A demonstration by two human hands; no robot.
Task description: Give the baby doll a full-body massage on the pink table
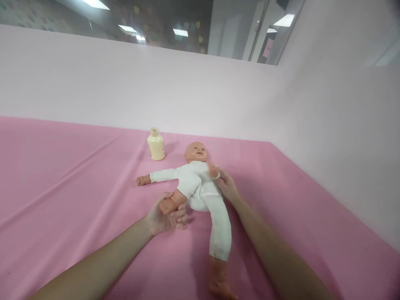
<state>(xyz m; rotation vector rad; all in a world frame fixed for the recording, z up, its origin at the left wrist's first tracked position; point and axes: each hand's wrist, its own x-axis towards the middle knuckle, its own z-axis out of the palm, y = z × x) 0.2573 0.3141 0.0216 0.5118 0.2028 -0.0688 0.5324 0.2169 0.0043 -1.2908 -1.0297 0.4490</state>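
A baby doll (200, 181) with a white cloth body lies on its back on the pink sheet, head pointing away from me. Its left-side arm stretches out flat, and the leg on the right reaches toward me. My left hand (167, 214) is curled around the doll's raised lower leg, near the foot, with the fingers underneath. My right hand (225, 183) is at the right side of the doll's torso, beside its other arm. Motion blur and the doll's small hand there hide how its fingers close.
A cream-coloured bottle (156, 146) stands upright to the left of the doll's head. The pink sheet (78, 166) has long creases on the left. White walls (140, 87) rise behind and at the right, with a window (175, 25) above.
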